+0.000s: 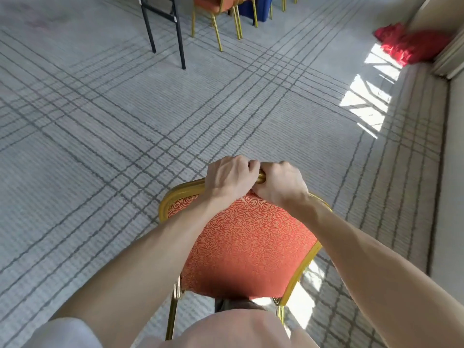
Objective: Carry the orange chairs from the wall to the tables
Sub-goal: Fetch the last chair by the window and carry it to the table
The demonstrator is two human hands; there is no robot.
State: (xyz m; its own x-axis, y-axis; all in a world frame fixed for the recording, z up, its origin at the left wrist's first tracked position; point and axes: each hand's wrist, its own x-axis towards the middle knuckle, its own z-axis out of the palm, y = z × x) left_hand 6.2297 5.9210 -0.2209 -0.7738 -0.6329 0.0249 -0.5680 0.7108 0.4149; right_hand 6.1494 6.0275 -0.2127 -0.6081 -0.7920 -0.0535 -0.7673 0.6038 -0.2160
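Grip: left hand [229,179] and right hand [280,183] are both curled over the gold top rail [185,188] of the orange chair [246,242], knuckles up, side by side and touching at the rail's middle.
Head view, chair location: near centre, directly before the person, over the grey lined carpet [100,121]. Whether its legs touch the floor cannot be told.
Head view, destination: black table legs [175,28] stand far, left of centre, with a second orange chair [213,3] just beside them. Both are well apart from the held chair.
Head view, right side: the wall [454,172] runs along the right edge, with a red cloth [411,46] heaped at its foot, far right.
Progress (judged): this chair is off the wall and out on open floor, in transit. At least one chair is already placed. Crossing the carpet and setting down are left.
Pointing: the top rail is at the far end and the legs at the near end by the body. The padded back faces the camera.
Long axis: near to far, with the top leaning away.
Seat: hidden.
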